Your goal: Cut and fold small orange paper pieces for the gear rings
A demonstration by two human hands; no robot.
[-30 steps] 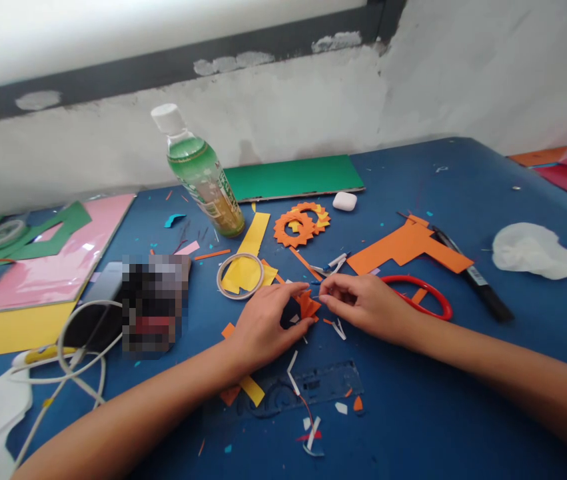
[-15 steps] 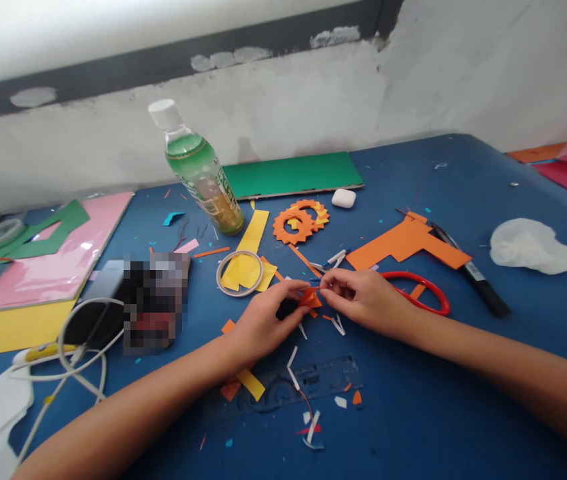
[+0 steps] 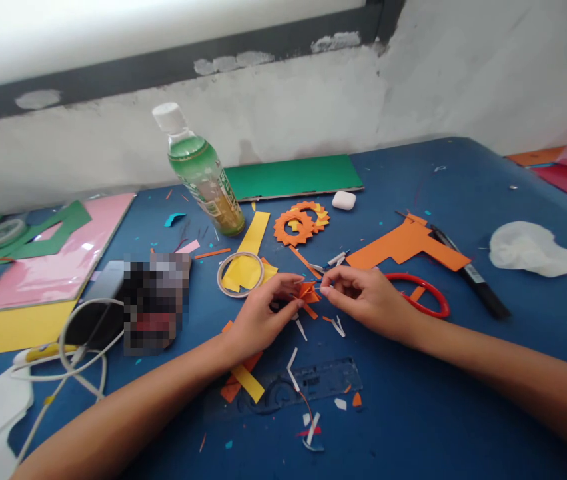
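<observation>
My left hand (image 3: 268, 313) pinches a small folded piece of orange paper (image 3: 308, 292) between thumb and fingers. Just right of it, my right hand (image 3: 370, 300) has thumb and forefinger pressed together close to the paper's edge; whatever may be between those fingertips is too small to make out. A red ring-shaped handle (image 3: 440, 297) shows partly behind my right wrist. Around both hands lie white paper scraps (image 3: 338, 327) and orange strips. A roll of tape (image 3: 220, 280) rests over yellow paper (image 3: 254, 233) beyond my left hand.
A green-labelled bottle (image 3: 203, 180) stands at the back beside a green board (image 3: 293, 175). Orange zigzag rings (image 3: 296, 230) and a white eraser (image 3: 344, 201) lie nearby. To the right are orange cut paper (image 3: 388, 243), a black marker (image 3: 486, 293) and crumpled tissue (image 3: 530, 250). A clear ruler (image 3: 328, 380) lies in front.
My right fingertips have drawn slightly away from the orange paper, which now looks more spread in my left hand. The objects on the table are unmoved.
</observation>
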